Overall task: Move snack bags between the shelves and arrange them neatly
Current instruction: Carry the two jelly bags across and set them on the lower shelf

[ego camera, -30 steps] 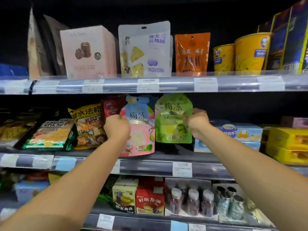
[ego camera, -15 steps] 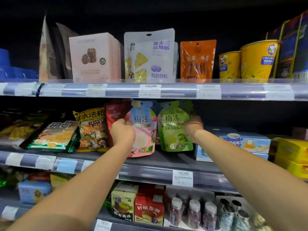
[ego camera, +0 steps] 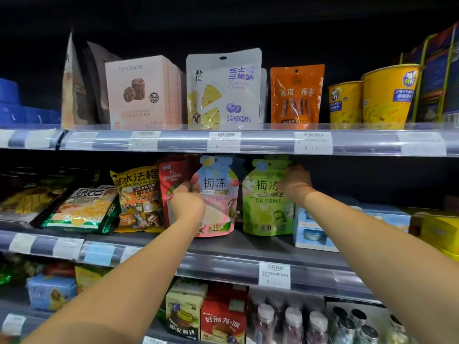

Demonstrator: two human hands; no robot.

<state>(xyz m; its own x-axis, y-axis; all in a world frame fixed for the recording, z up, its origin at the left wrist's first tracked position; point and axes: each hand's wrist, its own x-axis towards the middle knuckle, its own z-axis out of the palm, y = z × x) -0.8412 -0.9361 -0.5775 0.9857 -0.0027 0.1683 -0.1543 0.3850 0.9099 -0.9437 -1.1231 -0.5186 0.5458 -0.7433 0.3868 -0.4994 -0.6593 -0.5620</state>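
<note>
Two spouted jelly pouches stand upright on the middle shelf (ego camera: pixel 248 247). The pink and blue pouch (ego camera: pixel 218 194) is on the left, and my left hand (ego camera: pixel 186 204) grips its left edge. Beside it stands the green pouch (ego camera: pixel 265 207), with a small gap between the two. My right hand (ego camera: pixel 294 184) holds the green pouch at its upper right edge. Both pouches rest with their bases on the shelf, set back from the front rail.
A red bag (ego camera: pixel 173 184) and a yellow bag (ego camera: pixel 136 197) stand left of the pink pouch; light blue boxes (ego camera: pixel 313 232) sit right of the green one. The upper shelf holds a pink box (ego camera: pixel 141 93), a white cheese bag (ego camera: pixel 223 90), an orange bag (ego camera: pixel 295 95) and yellow cups (ego camera: pixel 387 95).
Both pouches went from hanging out past the shelf front to standing further back on the shelf. My hands moved inward with them, and the view tilted slightly upward.
</note>
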